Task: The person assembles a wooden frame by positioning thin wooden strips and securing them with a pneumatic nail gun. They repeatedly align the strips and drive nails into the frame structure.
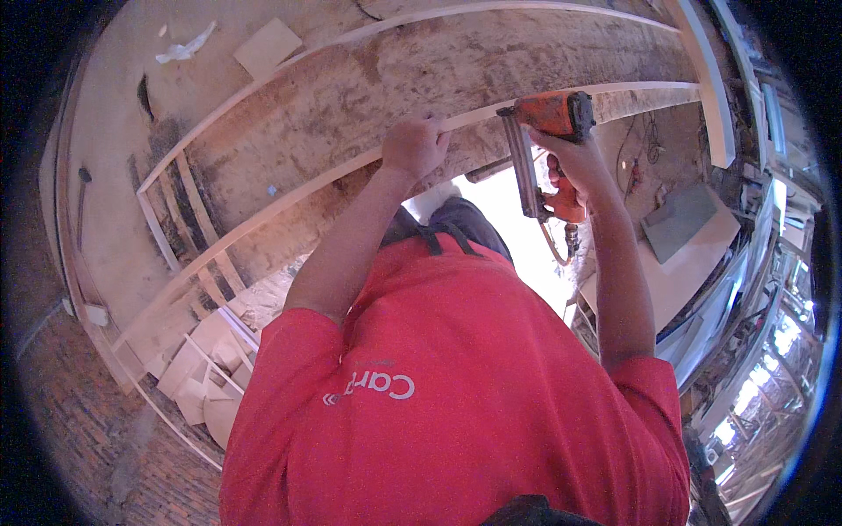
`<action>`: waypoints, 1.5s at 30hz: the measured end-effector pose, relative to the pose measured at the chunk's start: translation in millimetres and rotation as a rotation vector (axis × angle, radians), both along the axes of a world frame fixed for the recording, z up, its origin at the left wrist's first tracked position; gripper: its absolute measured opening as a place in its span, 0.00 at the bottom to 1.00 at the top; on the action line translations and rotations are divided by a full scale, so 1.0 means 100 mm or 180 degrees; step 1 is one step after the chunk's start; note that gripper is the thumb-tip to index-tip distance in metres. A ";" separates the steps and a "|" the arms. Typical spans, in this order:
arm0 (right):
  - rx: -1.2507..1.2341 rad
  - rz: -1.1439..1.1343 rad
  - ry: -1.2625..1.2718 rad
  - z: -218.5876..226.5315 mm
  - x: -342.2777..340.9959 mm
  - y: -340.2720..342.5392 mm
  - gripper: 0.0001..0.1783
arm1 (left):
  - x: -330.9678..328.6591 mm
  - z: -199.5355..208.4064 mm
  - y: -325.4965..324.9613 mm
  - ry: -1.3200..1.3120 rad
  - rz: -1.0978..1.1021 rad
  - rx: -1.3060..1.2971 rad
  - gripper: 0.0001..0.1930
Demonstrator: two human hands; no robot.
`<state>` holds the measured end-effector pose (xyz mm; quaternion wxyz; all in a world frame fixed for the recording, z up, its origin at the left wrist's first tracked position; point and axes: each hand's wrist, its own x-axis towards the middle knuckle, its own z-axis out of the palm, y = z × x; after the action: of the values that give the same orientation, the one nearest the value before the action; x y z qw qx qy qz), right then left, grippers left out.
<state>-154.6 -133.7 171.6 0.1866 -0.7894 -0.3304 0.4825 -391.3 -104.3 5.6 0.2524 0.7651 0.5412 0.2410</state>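
Left hand is pressed flat on the long pale wood strip that runs across the worn table, fingers curled over its edge, not really gripping. Right hand has its fingers wrapped tight around the handle of an orange nail gun, held just right of the left hand, nose against that same strip.

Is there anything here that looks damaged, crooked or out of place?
Nothing near the hands. The left hand presses the pale wooden strip, and the right hand holds the orange nail gun on it. Only a crumpled white scrap lies loose on the stained board.
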 end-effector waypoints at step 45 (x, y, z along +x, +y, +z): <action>-0.0055 0.0655 -0.0348 -0.10 -0.28 0.16 0.18 | 0.00 -0.03 0.03 -0.0047 -0.0273 -0.0273 0.08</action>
<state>-182.3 -118.1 161.4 0.1111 -0.7781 -0.4152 0.4582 -391.6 -101.7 2.9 0.2990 0.7742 0.5159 0.2122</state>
